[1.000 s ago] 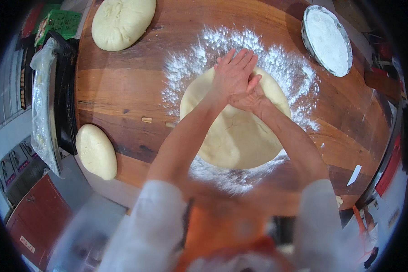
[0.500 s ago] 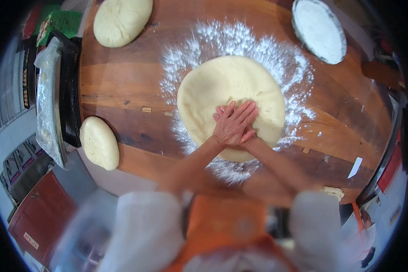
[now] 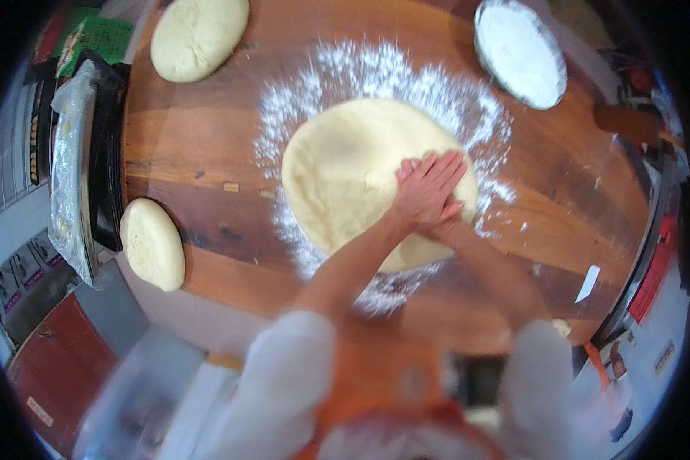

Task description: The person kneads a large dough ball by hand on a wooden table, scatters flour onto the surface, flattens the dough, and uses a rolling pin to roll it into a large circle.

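A large flattened round of pale dough (image 3: pixel 337 176) lies on the wooden table, with loose white flour (image 3: pixel 383 65) scattered around it. Across the dough's right part, my left hand (image 3: pixel 429 188) rests on top of my right hand, its fingers stretched out. My right hand (image 3: pixel 441 222) is underneath, pressed on the dough. Only its heel and some fingertips show; the rest is covered. Neither hand grips anything, and both forearms lean in from below. The dough's surface has shallow dents.
Dough pieces sit at the table's far left (image 3: pixel 199 38) and left edge (image 3: pixel 153 245). A bowl of flour (image 3: pixel 521 54) stands at the far right. A white scraper-like piece (image 3: pixel 588 284) lies near the right edge. Beyond the left edge is a plastic-wrapped tray (image 3: pixel 73 172).
My stacked hands have moved from the dough's lower middle to its right part. The whole scene has shifted slightly left in view.
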The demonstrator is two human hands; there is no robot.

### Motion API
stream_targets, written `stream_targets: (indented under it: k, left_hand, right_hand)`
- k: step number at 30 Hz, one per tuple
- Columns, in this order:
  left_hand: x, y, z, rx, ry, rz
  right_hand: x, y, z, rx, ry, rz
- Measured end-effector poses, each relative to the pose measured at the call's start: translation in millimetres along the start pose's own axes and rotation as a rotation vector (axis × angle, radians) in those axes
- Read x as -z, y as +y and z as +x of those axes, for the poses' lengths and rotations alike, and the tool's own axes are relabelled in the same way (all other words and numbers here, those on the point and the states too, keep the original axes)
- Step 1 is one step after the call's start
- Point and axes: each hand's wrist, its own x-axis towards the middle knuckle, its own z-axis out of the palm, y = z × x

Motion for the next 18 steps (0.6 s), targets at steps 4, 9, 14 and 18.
stream_targets:
  k: [4, 9, 14, 18]
  left_hand:
    - [4, 3, 10, -0.046, 0.007, -0.016]
    - [19, -47, 54, 0.022, 0.048, 0.120]
    - [14, -59, 64, -0.014, -0.014, 0.155]
    - [11, -74, 66, -0.007, -0.020, 0.013]
  right_hand:
    - [11, -1, -10, 0.050, 0.102, 0.090]
    - [26, 36, 54, -0.094, -0.072, 0.137]
    - [33, 24, 74, 0.009, -0.032, -0.428]
    - [47, 18, 77, 0.104, 0.061, -0.573]
